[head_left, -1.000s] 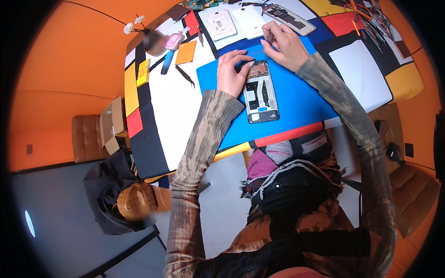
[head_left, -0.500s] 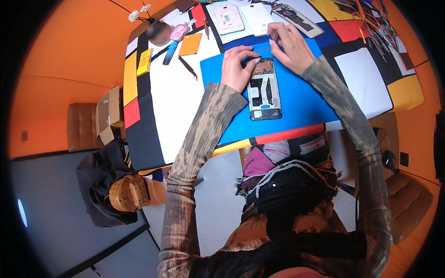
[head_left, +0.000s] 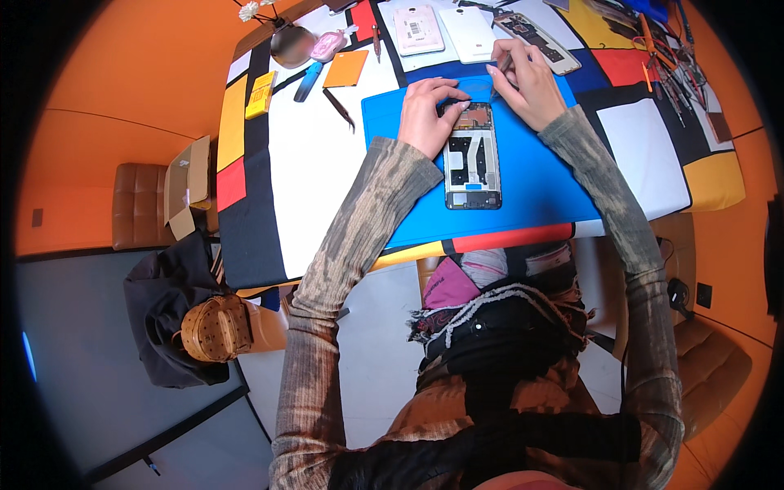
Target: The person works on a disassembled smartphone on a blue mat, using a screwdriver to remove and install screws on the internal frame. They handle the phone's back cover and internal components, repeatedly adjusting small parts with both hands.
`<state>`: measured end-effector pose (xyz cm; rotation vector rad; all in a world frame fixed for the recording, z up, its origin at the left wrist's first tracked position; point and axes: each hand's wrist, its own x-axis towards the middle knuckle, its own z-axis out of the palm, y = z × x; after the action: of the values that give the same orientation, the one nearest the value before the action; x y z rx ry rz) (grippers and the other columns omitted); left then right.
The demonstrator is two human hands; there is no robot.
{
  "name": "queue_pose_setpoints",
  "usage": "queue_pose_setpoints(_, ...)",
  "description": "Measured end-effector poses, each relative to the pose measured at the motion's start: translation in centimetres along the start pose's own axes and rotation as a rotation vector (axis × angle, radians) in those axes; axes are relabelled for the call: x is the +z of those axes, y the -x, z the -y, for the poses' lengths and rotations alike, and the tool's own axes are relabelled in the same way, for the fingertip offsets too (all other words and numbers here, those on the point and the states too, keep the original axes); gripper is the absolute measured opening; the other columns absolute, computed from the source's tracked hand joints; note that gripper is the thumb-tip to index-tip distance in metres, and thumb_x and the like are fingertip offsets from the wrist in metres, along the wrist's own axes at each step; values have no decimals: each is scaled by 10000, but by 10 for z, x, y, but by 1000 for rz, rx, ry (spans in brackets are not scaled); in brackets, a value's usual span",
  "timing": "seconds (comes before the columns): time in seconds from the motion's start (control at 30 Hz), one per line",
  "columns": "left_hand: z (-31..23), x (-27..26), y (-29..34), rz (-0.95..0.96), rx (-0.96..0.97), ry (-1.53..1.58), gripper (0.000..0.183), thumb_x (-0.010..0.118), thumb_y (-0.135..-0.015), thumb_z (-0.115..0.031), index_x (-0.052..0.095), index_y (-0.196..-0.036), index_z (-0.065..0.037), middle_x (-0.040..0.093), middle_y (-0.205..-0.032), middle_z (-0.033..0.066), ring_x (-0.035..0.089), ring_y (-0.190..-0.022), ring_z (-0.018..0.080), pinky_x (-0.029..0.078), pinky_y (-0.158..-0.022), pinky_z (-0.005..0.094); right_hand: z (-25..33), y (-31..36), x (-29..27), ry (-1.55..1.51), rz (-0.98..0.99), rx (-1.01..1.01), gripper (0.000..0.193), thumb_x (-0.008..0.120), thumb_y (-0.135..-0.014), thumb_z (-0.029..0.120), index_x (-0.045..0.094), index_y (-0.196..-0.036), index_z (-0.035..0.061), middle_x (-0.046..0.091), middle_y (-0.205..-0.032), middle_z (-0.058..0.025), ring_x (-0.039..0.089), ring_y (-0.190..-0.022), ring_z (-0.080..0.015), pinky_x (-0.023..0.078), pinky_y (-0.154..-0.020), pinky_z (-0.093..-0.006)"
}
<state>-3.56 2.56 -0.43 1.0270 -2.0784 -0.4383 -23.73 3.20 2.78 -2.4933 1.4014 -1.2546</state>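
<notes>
An opened phone point(head_left: 473, 159) with its back removed lies lengthwise on a blue work mat point(head_left: 539, 184). My left hand point(head_left: 429, 114) rests on the mat with its fingertips pressing the phone's top left corner. My right hand point(head_left: 527, 86) is closed around a thin dark tool point(head_left: 504, 67) whose tip points down toward the phone's top edge. Both forearms wear a mottled brown sleeve.
Two phone back covers, pink point(head_left: 419, 28) and white point(head_left: 466, 23), and another opened phone point(head_left: 535, 39) lie beyond the mat. Tweezers point(head_left: 337, 106), an orange card point(head_left: 345, 69), a yellow box point(head_left: 261, 91) sit left. Several tools point(head_left: 670, 69) lie far right. A bag point(head_left: 175, 314) and brown chair point(head_left: 139, 204) stand at the left.
The view has shifted so the table sits higher in frame. My hands stay at the top of the phone; the left fingers have settled closer on its corner.
</notes>
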Motion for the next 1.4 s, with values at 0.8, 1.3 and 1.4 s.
queue_pose_setpoints(0.8,5,3,1,-26,1,14,128,686,-776,-146,720,-888,-92,644,-1091,94,514,-1083,287,375,-969,394,1,0,10,29,-97,-121,185,561,-851,84,465,-1008,77,590,-725,-53,533,-661,-225,405,-701,-325)
queue_pose_setpoints(1.3,-8,1,3,17,216,-75,198,644,-824,-220,696,-953,-78,585,-1176,99,465,-1149,292,360,-973,415,2,1,5,6,-121,27,206,641,-832,115,496,-969,63,580,-678,-45,554,-684,-212,448,-640,-333)
queue_pose_setpoints(1.4,-14,0,5,87,261,-187,288,616,-858,-297,680,-1059,-101,527,-1300,80,411,-1257,284,321,-1023,410,-2,-2,0,-16,-223,-55,198,666,-816,103,513,-936,63,577,-719,-56,547,-636,-215,463,-600,-332)
